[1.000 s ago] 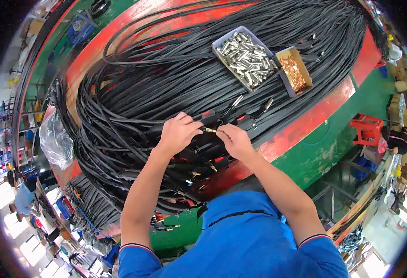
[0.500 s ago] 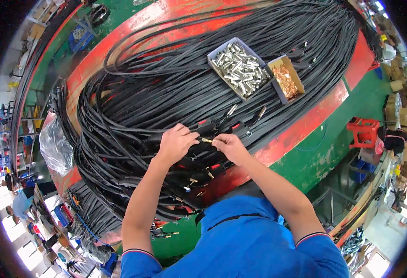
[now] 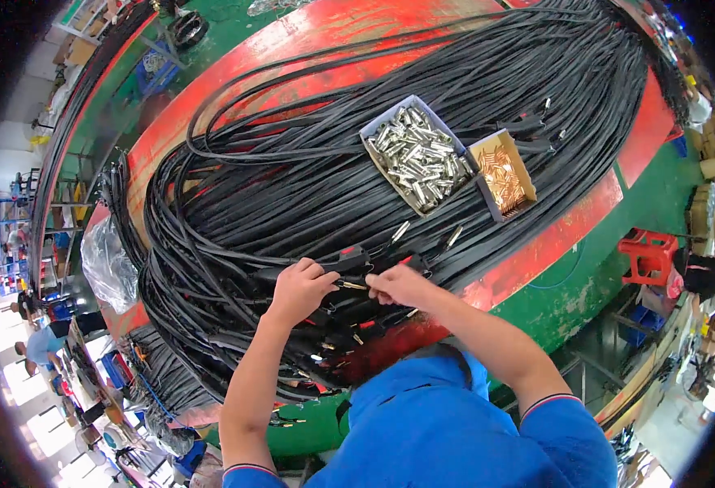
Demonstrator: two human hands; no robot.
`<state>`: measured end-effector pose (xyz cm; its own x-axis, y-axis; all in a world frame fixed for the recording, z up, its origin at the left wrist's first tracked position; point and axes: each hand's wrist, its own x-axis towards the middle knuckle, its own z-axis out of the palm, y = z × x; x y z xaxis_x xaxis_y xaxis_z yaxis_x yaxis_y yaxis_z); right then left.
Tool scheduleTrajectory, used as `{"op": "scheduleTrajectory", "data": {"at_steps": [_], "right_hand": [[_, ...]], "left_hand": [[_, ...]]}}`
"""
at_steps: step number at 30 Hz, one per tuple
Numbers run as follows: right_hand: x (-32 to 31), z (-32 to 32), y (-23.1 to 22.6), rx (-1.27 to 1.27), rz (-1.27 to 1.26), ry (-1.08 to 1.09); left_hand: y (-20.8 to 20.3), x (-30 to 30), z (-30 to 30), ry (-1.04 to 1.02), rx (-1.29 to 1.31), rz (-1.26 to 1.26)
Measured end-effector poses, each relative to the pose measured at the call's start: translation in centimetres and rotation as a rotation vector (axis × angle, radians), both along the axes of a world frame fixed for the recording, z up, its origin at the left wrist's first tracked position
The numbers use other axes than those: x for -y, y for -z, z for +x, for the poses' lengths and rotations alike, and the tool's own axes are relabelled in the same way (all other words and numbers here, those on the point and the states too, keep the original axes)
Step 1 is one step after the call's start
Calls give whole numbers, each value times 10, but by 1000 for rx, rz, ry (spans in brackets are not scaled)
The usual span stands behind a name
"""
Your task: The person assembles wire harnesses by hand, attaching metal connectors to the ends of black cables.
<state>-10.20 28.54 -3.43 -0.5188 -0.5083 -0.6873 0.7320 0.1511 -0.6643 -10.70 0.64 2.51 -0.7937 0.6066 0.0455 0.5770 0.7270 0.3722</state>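
Between my hands is a thin brass-coloured plug pin [image 3: 351,285] on the end of a black cable. My left hand [image 3: 302,291] is closed on that cable end, with the pin sticking out to the right past the fingertips. At the pin's tip, my right hand [image 3: 400,288] has its fingers pinched together; whether something small is between them is hidden. Under and around both hands lie black cables [image 3: 284,183] with dark sleeves and more small metal ends. Two silvery plugs [image 3: 400,233] rest on the cables just beyond.
A box of silvery metal connector shells [image 3: 419,154] and a smaller carton of copper-coloured pins [image 3: 504,180] sit on the cables. Beneath is a red table [image 3: 569,232]. A red stool [image 3: 649,255] stands right; clear plastic wrap [image 3: 109,268] hangs left. Another person [image 3: 41,346] is far left.
The view has shifted, so the boxes and table appear lower. My right fingers have slid toward the pin's tip, leaving more of it showing. My left hand keeps its hold on the cable end.
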Motion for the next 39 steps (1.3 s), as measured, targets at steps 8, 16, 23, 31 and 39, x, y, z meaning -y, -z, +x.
{"op": "scheduleTrajectory", "data": {"at_steps": [8,16,23,31,39], "right_hand": [[-76,-143,-22,-1264,812,92],[-53,-215,-15,-1523,883,-626],[-61,-215,-1,-1629,889,-422],[-52,-101,-31,-135,-89,671],[-37,31,-11,464,-570,788]], "left_hand": [[-5,-5,-17,-32,41,16],[-5,2,-28,-32,80,-24],[-10,-2,-29,-3,103,-9],[-3,8,-25,36,101,31],[-3,14,-21,7,96,169]]}}
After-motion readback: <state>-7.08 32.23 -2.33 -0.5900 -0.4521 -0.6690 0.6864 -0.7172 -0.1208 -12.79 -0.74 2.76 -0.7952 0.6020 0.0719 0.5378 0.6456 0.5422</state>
